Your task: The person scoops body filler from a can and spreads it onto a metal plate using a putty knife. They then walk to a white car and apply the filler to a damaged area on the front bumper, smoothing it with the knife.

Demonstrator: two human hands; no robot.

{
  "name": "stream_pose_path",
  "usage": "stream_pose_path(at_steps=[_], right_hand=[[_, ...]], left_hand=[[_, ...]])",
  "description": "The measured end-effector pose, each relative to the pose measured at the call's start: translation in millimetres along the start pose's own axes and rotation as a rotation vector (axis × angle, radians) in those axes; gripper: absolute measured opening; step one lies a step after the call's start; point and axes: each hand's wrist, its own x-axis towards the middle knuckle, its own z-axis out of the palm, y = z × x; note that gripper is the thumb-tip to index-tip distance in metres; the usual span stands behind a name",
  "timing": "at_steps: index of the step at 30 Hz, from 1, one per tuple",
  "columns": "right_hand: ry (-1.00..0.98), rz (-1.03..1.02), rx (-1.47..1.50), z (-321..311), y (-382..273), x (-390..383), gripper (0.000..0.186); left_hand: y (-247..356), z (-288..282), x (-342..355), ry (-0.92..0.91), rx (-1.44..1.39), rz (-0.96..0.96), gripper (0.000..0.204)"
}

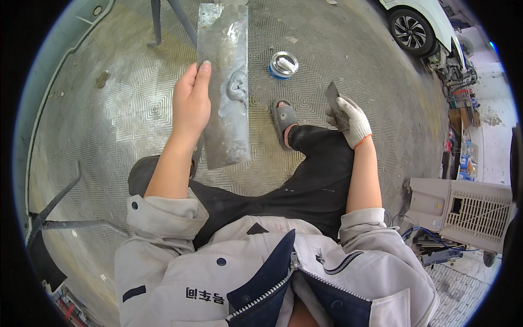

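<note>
My bare left hand (192,103) grips the left edge of a long, flat metal mixing board (220,131), thumb on top and fingers curled beneath. A thick lump of grey putty (236,86) sits on the board toward its right edge, with smears around it. In a white knit glove with an orange cuff, my right hand (355,121) holds a dark putty knife (333,97) above my right knee, its blade pointing up and left, apart from the board. A round tin (276,71) stands on the floor between board and knife, with a small white tube (287,64) on its top.
Grey metal stand legs (156,24) rise beyond the board, and another stand (81,224) is at left. A pale panel (32,103) borders the far left. At upper right is a white car (439,22); a beige slatted unit (463,207) stands at right.
</note>
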Motion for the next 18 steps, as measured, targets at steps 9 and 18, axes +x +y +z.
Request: stream_pose_path(at_steps=[9,18], right_hand=[[-0.059,0.014,0.06,24.6,2.1,3.2,0.057],[-0.242,0.025,-0.143,96.3,0.9,-4.8,0.052]], left_hand=[[-6.1,-1.7,-2.0,0.035,-0.019,-0.013,0.04],[-4.3,8.5,6.9,0.057,-0.095,0.025,0.04]])
